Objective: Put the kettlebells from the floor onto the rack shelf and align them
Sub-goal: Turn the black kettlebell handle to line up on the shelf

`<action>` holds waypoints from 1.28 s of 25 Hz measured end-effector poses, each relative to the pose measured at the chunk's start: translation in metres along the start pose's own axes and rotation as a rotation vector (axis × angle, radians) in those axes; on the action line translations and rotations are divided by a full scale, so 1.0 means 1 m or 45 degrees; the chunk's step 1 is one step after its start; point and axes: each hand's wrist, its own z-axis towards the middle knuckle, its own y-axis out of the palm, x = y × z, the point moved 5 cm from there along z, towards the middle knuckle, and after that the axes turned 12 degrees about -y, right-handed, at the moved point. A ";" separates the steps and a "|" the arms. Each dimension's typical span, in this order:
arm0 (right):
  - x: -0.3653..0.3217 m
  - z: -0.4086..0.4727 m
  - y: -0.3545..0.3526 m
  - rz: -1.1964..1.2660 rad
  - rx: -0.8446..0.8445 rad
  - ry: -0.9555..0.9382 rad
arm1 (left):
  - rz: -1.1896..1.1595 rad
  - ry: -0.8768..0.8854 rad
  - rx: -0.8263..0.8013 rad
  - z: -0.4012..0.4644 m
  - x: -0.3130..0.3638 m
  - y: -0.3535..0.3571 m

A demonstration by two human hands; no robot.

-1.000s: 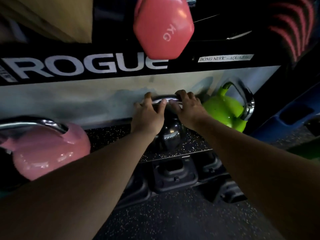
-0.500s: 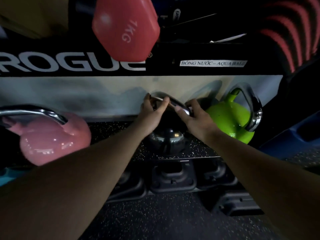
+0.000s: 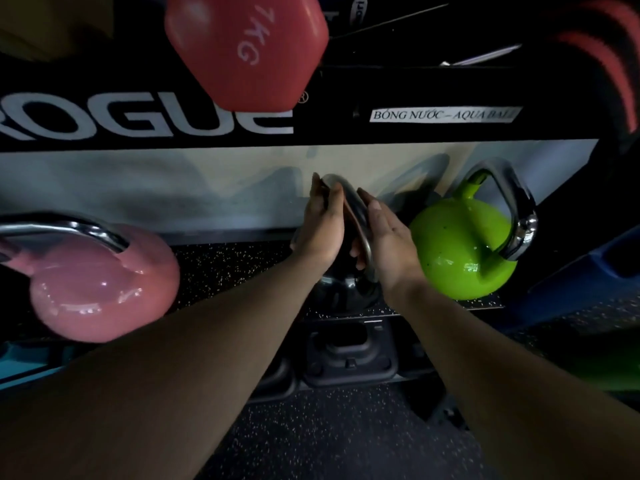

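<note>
Shelf (image 3: 221,271): black kettlebell (image 3: 346,292) between hands.

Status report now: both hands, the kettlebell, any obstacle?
Left hand and right hand on chrome handle of black kettlebell. It stands on speckled rack shelf. Green kettlebell close at right.

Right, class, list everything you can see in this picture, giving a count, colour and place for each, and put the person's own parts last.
black kettlebell: 1, black with chrome handle, middle of the shelf
green kettlebell: 1, bright green, right of the black one
pink kettlebell: 1, pink, left on the shelf
dumbbell: 1, red, marked in kg, upper tier
rack shelf: 1, black speckled mat
label: 1, white, on the rack beam
left hand: 1, gripping the black kettlebell's handle
right hand: 1, against the handle's other side
</note>
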 end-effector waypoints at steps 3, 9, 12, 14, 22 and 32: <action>0.004 -0.006 0.012 0.020 0.063 0.016 | 0.055 -0.014 -0.080 0.017 0.001 -0.001; 0.006 -0.013 0.030 0.132 0.076 0.045 | 0.037 0.032 -0.067 0.028 0.002 0.001; 0.006 -0.015 0.031 0.124 0.063 0.048 | 0.042 0.015 -0.052 0.029 0.001 -0.001; 0.005 -0.015 0.030 0.097 0.039 0.056 | 0.045 0.014 -0.032 0.028 0.002 -0.002; 0.002 -0.015 0.023 0.136 -0.024 -0.040 | 0.086 -0.092 -0.043 0.021 0.003 0.000; 0.008 -0.012 0.021 0.075 -0.101 -0.050 | 0.137 -0.038 -0.070 0.016 0.003 -0.005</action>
